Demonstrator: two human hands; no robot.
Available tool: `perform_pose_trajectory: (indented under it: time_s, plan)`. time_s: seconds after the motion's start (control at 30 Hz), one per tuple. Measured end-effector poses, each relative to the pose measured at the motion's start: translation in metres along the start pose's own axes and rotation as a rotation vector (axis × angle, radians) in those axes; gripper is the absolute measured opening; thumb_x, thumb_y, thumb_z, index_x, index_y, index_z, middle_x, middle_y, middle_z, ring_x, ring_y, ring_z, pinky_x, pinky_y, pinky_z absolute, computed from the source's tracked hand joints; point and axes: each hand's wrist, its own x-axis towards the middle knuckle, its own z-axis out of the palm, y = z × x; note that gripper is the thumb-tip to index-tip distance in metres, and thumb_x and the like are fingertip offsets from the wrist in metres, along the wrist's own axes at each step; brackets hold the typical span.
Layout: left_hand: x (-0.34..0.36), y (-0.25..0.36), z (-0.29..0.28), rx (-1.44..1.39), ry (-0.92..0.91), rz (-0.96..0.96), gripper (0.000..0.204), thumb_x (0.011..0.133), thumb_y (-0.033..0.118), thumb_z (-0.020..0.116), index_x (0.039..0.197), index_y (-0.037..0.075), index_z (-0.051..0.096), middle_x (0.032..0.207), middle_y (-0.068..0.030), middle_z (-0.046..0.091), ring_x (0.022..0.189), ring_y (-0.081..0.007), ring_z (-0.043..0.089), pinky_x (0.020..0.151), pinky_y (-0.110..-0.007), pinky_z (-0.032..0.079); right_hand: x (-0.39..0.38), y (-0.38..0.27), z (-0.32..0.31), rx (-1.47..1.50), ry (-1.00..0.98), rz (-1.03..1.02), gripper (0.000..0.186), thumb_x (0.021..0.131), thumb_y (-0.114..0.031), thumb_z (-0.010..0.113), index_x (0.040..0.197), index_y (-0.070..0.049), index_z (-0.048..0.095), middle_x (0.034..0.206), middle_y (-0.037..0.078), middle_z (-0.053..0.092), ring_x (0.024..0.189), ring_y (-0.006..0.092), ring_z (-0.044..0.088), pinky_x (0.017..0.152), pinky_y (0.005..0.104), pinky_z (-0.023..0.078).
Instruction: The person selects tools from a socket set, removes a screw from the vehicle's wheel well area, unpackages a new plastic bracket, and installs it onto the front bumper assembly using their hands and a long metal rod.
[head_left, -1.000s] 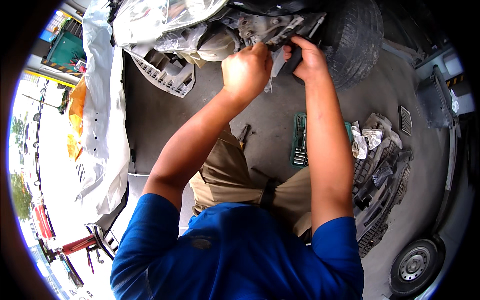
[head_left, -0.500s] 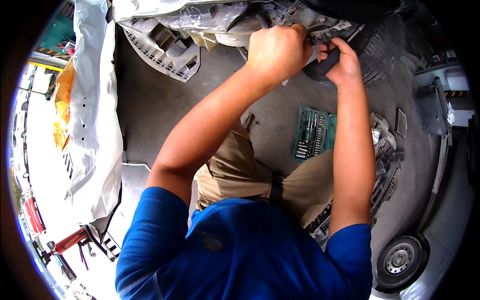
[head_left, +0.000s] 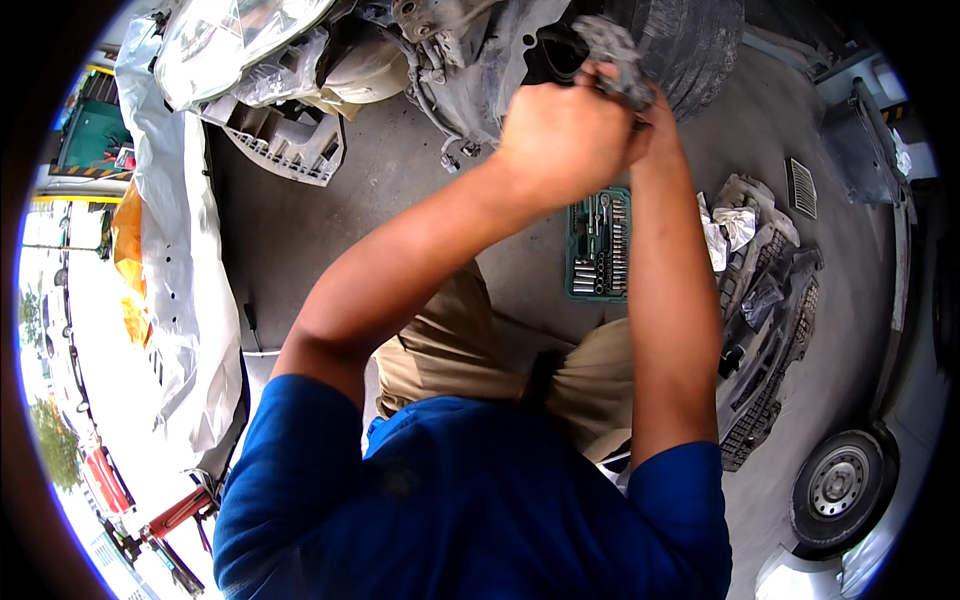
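Both my hands are raised together at the open front corner of a car, by the dark tyre (head_left: pixel 690 50). My left hand (head_left: pixel 565 135) is a closed fist, its back toward me, and whatever lies inside it is hidden. Close against it, my right hand (head_left: pixel 652 130) curls around a dirty, lumpy grey car part (head_left: pixel 612 50), whose exact kind I cannot make out. Left of that part shows a black piece with a round opening (head_left: pixel 555 55). Below the hands, a green socket set case (head_left: pixel 570 255) lies open on the floor, partly behind my right forearm.
A headlight (head_left: pixel 235 45) and a slotted grey plastic piece (head_left: pixel 290 150) are at upper left. White sheeting (head_left: pixel 190 300) hangs along the left. Removed dark trim parts (head_left: pixel 775 340) lie on the right, with a floor grate (head_left: pixel 802 188) beyond. Another vehicle's wheel (head_left: pixel 838 487) stands lower right.
The view has shifted toward the wheel side. My hands have come together, and the grey part now shows between them. The black object and shiny rod at my right hand are no longer visible.
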Motion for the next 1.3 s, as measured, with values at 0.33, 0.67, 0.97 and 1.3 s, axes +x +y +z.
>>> perform_pose_trajectory:
  time_s: [0.33, 0.67, 0.97, 1.3]
  plan:
    - [-0.027, 0.059, 0.063, -0.195, -0.055, 0.086, 0.028, 0.079, 0.032, 0.069, 0.077, 0.007, 0.057, 0.061, -0.0077, 0.061, 0.051, -0.0266, 0.061, 0.046, -0.037, 0.047, -0.123, -0.054, -0.037, 0.007, 0.55, 0.024, 0.026, 0.079, -0.011, 0.071, 0.101, 0.001, 0.061, 0.092, 0.011, 0.065, 0.088, 0.0221, 0.065, 0.064, 0.0271, 0.05]
    - [-0.043, 0.049, 0.077, -0.391, -0.273, -0.096, 0.028, 0.077, 0.029, 0.07, 0.085, 0.006, 0.056, 0.062, -0.0084, 0.057, 0.054, -0.0229, 0.059, 0.05, -0.034, 0.046, -0.139, -0.052, -0.037, -0.268, 0.668, 0.169, 0.017, 0.08, -0.011, 0.067, 0.095, -0.002, 0.064, 0.087, 0.008, 0.067, 0.078, 0.0156, 0.063, 0.066, 0.0284, 0.05]
    - [-0.113, 0.009, 0.226, -1.497, -0.941, -0.884, 0.029, 0.088, 0.006, 0.048, 0.116, -0.001, 0.053, 0.082, -0.0037, 0.061, 0.071, -0.0147, 0.06, 0.063, -0.026, 0.048, -0.306, -0.071, -0.086, -1.223, 1.37, 0.487, 0.03, 0.071, -0.025, 0.07, 0.086, 0.001, 0.064, 0.069, 0.009, 0.064, 0.062, 0.0174, 0.061, 0.062, 0.0316, 0.048]
    - [-0.157, 0.054, 0.284, -1.564, -1.214, -0.977, 0.03, 0.09, 0.007, 0.049, 0.12, 0.005, 0.053, 0.095, -0.005, 0.064, 0.084, -0.0173, 0.064, 0.075, -0.029, 0.052, -0.39, -0.045, -0.051, -0.825, 1.686, 0.297, 0.036, 0.07, -0.025, 0.08, 0.089, -0.001, 0.063, 0.065, 0.002, 0.057, 0.053, 0.0096, 0.051, 0.049, 0.0262, 0.042]
